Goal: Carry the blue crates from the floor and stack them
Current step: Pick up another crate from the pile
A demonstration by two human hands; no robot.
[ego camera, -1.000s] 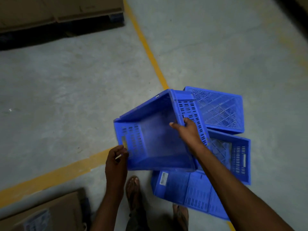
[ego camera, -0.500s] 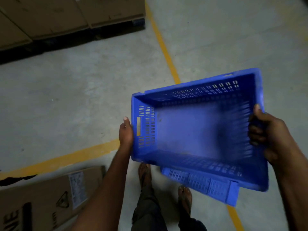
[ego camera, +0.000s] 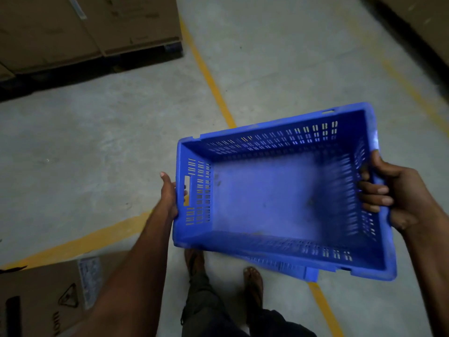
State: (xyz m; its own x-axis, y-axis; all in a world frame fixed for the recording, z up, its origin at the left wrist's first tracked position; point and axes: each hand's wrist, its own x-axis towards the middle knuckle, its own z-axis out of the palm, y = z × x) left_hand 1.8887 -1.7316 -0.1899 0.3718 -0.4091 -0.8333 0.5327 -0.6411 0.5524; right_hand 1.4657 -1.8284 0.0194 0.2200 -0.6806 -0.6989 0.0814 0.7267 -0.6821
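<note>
I hold one empty blue crate (ego camera: pixel 264 198) level in front of me, open side up, above the floor. My left hand (ego camera: pixel 170 195) grips its left end wall at the handle slot, fingers hidden behind the wall. My right hand (ego camera: pixel 393 193) grips the right end wall, with fingers curled over the rim into the crate. Under the crate's near edge a strip of another blue crate (ego camera: pixel 289 268) shows on the floor; the rest of it is hidden.
Yellow floor lines (ego camera: pixel 211 79) cross the grey concrete. Cardboard boxes on a pallet (ego camera: pixel 92 27) stand at the far left, and a flat carton (ego camera: pixel 46 297) lies at my lower left. My feet (ego camera: pixel 252 285) are below the crate. More cartons (ego camera: pixel 427 23) line the far right.
The crate went from tilted on its side above the pile to level and higher. My right hand shifted to its right end wall, and the floor crates dropped out of sight beneath it.
</note>
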